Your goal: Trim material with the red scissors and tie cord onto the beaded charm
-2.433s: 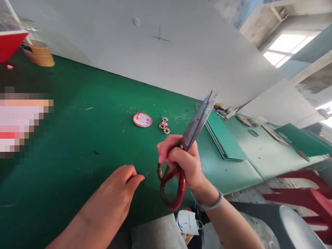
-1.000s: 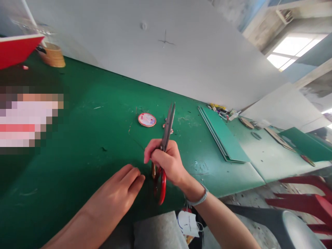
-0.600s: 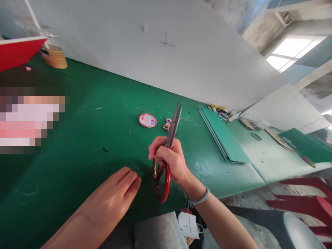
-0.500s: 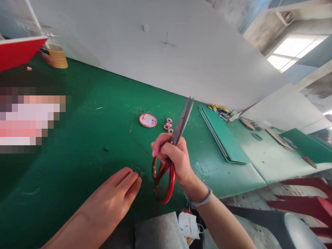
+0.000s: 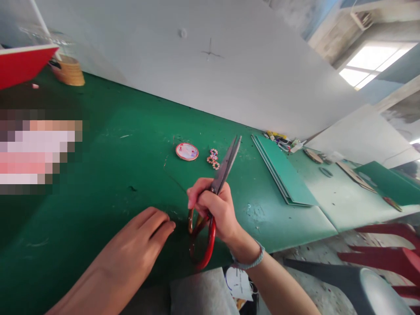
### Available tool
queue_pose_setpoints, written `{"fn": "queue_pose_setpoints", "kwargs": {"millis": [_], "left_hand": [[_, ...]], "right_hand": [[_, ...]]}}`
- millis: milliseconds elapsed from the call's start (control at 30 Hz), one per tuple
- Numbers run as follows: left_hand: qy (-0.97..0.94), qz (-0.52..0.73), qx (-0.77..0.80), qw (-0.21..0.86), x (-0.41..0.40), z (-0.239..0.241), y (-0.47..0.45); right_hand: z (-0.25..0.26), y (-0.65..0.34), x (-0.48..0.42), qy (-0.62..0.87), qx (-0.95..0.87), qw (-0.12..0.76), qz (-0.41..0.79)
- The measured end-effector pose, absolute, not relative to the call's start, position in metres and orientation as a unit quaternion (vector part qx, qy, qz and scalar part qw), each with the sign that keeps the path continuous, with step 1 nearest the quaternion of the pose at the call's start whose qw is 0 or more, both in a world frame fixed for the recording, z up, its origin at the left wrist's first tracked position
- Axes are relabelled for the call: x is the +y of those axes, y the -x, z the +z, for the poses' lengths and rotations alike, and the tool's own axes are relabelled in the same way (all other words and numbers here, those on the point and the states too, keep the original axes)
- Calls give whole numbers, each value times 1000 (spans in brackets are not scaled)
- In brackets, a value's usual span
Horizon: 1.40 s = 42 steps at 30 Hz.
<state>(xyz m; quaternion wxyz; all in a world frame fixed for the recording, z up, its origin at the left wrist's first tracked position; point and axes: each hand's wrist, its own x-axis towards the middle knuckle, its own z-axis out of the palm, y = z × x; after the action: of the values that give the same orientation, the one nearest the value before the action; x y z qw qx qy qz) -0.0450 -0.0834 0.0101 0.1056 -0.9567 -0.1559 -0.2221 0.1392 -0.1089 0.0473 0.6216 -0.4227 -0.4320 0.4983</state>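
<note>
A pair of scissors [image 5: 226, 164] with red handles is in my right hand [image 5: 215, 208]. The fist wraps around the pivot, and the blades point up and away with a narrow gap at the tips. My left hand [image 5: 147, 232] is low over the green table, back up, its fingers drawn together. Whatever the left fingertips may hold is hidden. Beyond the hands lie a small oval patch [image 5: 187, 152] with a red rim and a little cluster of beaded rings [image 5: 214, 159], the latter just left of the blades.
Green boards [image 5: 282, 170] lie stacked to the right, with pens and small tools [image 5: 282, 142] behind them. A tan roll [image 5: 70, 72] and a red panel [image 5: 26, 65] stand at far left. A grey stool [image 5: 377, 288] and red chairs [image 5: 383, 258] are at lower right.
My right hand has come down and slightly left with the scissors, and the blade tips are a little farther apart. The left hand has shifted slightly left and up.
</note>
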Motion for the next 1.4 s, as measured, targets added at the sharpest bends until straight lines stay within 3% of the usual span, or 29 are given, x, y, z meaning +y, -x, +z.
{"fn": "queue_pose_setpoints", "kwargs": {"millis": [133, 433, 967, 1133, 1400], "left_hand": [[954, -205, -154, 155, -90, 15, 34], [951, -256, -137, 105, -92, 20, 14], [961, -234, -115, 87, -89, 7, 20], [951, -260, -132, 105, -90, 12, 20], [960, -212, -123, 138, -89, 8, 19]], "right_hand": [[47, -144, -112, 419, -439, 621, 496], [52, -160, -117, 453, -469, 591, 475], [70, -157, -111, 423, -459, 609, 490], [61, -147, -111, 451, -488, 555, 501], [56, -148, -112, 463, -450, 580, 497]]}}
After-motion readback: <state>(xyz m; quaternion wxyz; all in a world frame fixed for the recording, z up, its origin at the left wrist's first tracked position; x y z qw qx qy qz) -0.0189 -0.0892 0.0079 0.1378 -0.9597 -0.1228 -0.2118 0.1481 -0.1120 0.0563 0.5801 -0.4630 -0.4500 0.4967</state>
